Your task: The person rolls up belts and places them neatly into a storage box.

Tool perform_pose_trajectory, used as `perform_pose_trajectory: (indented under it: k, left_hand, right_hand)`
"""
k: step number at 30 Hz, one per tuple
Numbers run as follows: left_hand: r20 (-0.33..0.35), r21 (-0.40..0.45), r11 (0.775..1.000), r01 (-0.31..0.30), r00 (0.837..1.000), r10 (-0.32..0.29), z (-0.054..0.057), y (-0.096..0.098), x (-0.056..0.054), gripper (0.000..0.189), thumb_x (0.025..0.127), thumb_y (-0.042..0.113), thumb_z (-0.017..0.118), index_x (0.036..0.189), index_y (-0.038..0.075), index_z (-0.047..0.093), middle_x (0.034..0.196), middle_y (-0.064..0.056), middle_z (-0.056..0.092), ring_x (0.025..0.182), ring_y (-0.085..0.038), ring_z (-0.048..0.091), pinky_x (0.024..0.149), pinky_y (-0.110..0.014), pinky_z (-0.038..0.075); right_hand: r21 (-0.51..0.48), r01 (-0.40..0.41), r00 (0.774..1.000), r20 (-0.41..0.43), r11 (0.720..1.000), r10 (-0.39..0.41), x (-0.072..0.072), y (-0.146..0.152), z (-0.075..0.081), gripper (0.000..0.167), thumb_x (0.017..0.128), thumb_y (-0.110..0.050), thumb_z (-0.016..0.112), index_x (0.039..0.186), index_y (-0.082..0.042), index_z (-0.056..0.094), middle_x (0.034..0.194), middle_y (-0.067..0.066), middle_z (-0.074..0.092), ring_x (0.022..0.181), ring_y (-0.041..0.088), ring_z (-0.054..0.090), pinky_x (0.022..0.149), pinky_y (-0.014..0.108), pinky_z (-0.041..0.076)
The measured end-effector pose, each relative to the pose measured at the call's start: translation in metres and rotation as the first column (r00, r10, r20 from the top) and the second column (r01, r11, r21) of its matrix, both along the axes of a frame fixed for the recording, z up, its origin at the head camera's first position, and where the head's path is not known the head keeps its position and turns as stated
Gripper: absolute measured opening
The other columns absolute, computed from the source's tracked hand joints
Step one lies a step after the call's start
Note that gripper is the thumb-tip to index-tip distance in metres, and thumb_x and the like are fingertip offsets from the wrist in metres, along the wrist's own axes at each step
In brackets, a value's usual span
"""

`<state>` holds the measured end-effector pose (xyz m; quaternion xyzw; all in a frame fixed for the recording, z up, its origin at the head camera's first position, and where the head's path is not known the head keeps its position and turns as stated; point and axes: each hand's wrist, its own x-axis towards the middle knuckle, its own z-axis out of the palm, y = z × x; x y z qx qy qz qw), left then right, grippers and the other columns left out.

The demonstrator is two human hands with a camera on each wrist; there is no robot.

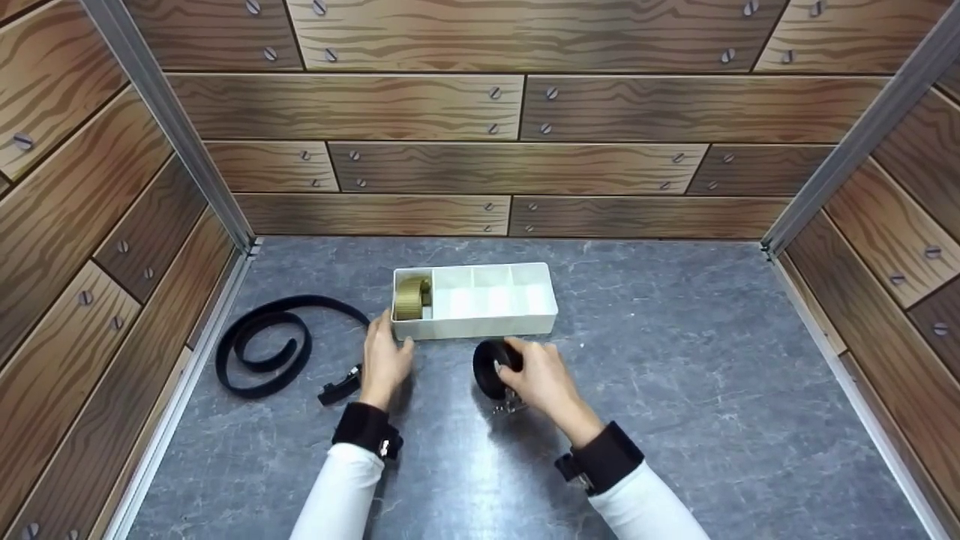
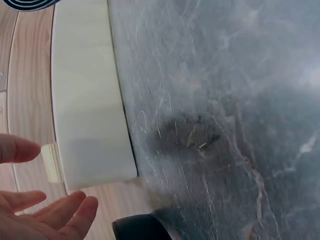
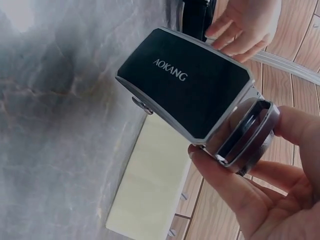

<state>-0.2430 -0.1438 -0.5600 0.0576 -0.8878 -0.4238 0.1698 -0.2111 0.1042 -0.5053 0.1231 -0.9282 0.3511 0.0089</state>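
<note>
A rolled-up black belt (image 1: 491, 389) is held by my right hand (image 1: 544, 381), pinched between thumb and fingers in front of the box. Its dark buckle plate (image 3: 185, 82), lettered AOKANG with a silver edge, faces the right wrist camera. My left hand (image 1: 385, 362) is at the left front corner of the white divided box (image 1: 480, 328), fingers loosely extended and holding nothing. A gold-coloured rolled belt (image 1: 409, 301) stands in the box's leftmost compartment, a strip of it (image 2: 51, 162) showing over the rim in the left wrist view.
Left of the box, a second black belt (image 1: 259, 390) lies loosely coiled on the grey marbled floor (image 1: 675, 360). Its buckle end (image 1: 339, 387) is beside my left wrist. Wood-patterned walls (image 1: 420, 169) with metal corner strips enclose the back and sides.
</note>
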Motion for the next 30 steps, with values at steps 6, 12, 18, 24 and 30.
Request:
perform_pose_trajectory:
  k: [6,12,18,24,30]
  left_hand:
    - [0.023,-0.031,1.0,0.002,1.0,-0.001,-0.006,0.0,-0.007,0.058,0.081,-0.001,0.066,0.135,-0.014,0.047,0.137,-0.029,0.05,0.126,-0.041,0.049,0.107,-0.045,0.036]
    - [0.024,-0.07,0.997,-0.031,0.999,0.032,-0.015,0.006,-0.002,0.056,0.081,-0.002,0.067,0.134,-0.011,0.05,0.138,-0.025,0.051,0.126,-0.04,0.05,0.105,-0.045,0.038]
    - [-0.014,-0.173,0.984,-0.052,0.999,0.05,-0.015,0.017,0.003,0.051,0.081,0.001,0.068,0.131,-0.004,0.058,0.134,-0.02,0.057,0.108,-0.04,0.062,0.09,-0.047,0.05]
    - [-0.033,-0.216,0.976,-0.032,0.999,0.025,-0.015,0.032,0.011,0.05,0.08,0.001,0.068,0.129,-0.003,0.06,0.133,-0.02,0.058,0.103,-0.044,0.064,0.087,-0.049,0.051]
    - [-0.056,-0.243,0.97,-0.008,0.998,-0.006,-0.018,0.037,0.015,0.051,0.079,0.002,0.065,0.13,-0.003,0.06,0.134,-0.02,0.057,0.107,-0.045,0.061,0.087,-0.051,0.051]
  right_hand:
    - [0.006,0.024,0.999,-0.028,1.0,-0.023,-0.023,-0.01,0.014,0.034,0.083,-0.014,0.072,0.117,-0.011,0.07,0.089,0.014,0.072,0.059,0.017,0.063,0.049,0.027,0.051]
    - [0.016,0.083,0.992,-0.092,0.996,-0.082,-0.051,-0.021,0.032,0.041,0.083,-0.016,0.071,0.124,-0.016,0.068,0.096,0.015,0.072,0.075,0.026,0.069,0.065,0.038,0.056]
    - [-0.043,0.115,0.967,-0.226,0.992,-0.121,-0.078,-0.036,0.041,0.046,0.085,-0.016,0.071,0.129,-0.009,0.063,0.101,0.02,0.071,0.082,0.031,0.07,0.069,0.041,0.056]
    - [-0.041,0.178,0.906,-0.383,0.983,-0.18,-0.099,-0.048,0.024,0.048,0.086,-0.019,0.072,0.13,-0.004,0.061,0.098,0.026,0.07,0.079,0.04,0.069,0.066,0.046,0.056]
    - [0.035,0.188,0.89,-0.428,0.982,-0.155,-0.108,-0.053,0.005,0.047,0.085,-0.017,0.073,0.128,-0.002,0.062,0.09,0.025,0.069,0.077,0.043,0.068,0.065,0.05,0.054]
